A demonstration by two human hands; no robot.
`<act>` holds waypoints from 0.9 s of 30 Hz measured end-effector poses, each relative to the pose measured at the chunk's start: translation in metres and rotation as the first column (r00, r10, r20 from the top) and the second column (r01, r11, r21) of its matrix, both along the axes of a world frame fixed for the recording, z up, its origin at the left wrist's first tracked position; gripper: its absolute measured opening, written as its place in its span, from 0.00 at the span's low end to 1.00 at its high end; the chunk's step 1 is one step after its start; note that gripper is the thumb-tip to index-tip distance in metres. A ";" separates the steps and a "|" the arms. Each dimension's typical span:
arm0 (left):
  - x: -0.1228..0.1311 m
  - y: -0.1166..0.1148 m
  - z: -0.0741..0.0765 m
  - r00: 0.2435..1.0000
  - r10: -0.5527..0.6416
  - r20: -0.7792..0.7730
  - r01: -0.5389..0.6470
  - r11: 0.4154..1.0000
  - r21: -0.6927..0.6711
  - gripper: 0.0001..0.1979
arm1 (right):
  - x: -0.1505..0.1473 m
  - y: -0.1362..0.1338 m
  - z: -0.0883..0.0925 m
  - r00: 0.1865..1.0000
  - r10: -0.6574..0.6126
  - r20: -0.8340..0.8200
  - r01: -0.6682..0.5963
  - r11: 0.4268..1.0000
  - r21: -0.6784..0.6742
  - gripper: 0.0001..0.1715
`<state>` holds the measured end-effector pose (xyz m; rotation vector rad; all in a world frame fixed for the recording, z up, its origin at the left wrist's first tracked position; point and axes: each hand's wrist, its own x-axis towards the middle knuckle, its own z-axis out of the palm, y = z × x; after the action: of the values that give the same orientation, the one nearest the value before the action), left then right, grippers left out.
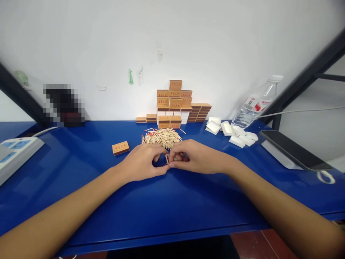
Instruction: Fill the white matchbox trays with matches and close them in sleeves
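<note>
The bench (161, 205) is smooth, glossy and blue, and upon it lies a loose heap of thin wooden matches (163, 137), pale sticks with red heads. A small, shallow, white tray (167, 159), with a little red showing inside, is between the two hands. The left grip (142, 162) grasps this tray with the thumb and the bent fingers. The right grip (198, 158) has its fingertips at the tray's other side; because the fingers cover it, I cannot tell what it is grasping. The heap lies just beyond both grips, and behind it stands a stack of rectangular matchboxes (175, 102) with brown sides. One single matchbox (121, 148) is to the left of the left grip. Beyond the right grip, to its right, are several white box-like pieces (238, 135) and a tilted, clear plastic bottle (254, 102). The orange matchbox faces carry red Chinese characters, which seem to read 安全火柴; the bottle's white and red label is too small for me to read.
</note>
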<state>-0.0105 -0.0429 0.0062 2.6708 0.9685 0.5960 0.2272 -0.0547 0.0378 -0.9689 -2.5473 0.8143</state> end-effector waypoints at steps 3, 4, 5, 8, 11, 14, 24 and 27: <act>0.000 0.000 0.000 1.000 -0.005 -0.004 0.005 1.000 -0.002 0.11 | 0.000 0.001 -0.001 1.000 -0.011 -0.001 0.010 0.999 -0.047 0.07; 0.001 -0.001 0.001 1.000 -0.005 -0.001 0.005 1.000 0.002 0.11 | 0.000 0.001 0.000 1.000 -0.015 -0.002 0.015 0.998 -0.062 0.07; 0.001 -0.001 0.001 1.000 -0.007 0.003 0.007 1.000 0.006 0.11 | 0.000 0.001 0.002 1.000 -0.023 -0.005 0.022 0.997 -0.072 0.06; 0.002 -0.003 0.003 1.000 0.000 0.014 -0.001 1.000 0.014 0.12 | 0.002 0.002 0.006 0.998 -0.067 -0.017 0.066 0.997 -0.046 0.07; 0.002 -0.003 0.003 1.000 0.008 0.013 -0.008 1.000 0.009 0.12 | 0.005 0.003 0.009 0.996 -0.083 0.015 0.083 0.996 0.030 0.09; 0.001 -0.003 0.003 1.000 -0.001 0.026 0.001 1.000 0.010 0.13 | 0.008 0.008 0.007 0.993 -0.113 0.017 0.112 0.991 0.070 0.12; 0.010 -0.024 0.007 0.988 -0.149 0.038 0.152 0.985 -0.087 0.14 | 0.029 0.038 -0.003 0.829 -0.559 0.016 0.492 0.741 0.457 0.09; 0.013 -0.031 0.009 0.984 -0.175 0.035 0.178 0.980 -0.094 0.13 | 0.036 0.046 -0.009 0.773 -0.630 0.070 0.556 0.727 0.404 0.11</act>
<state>0.0027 -0.0737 0.0149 2.6194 0.7232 0.5306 0.2630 -0.0083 0.0289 -1.6690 -2.1722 0.0483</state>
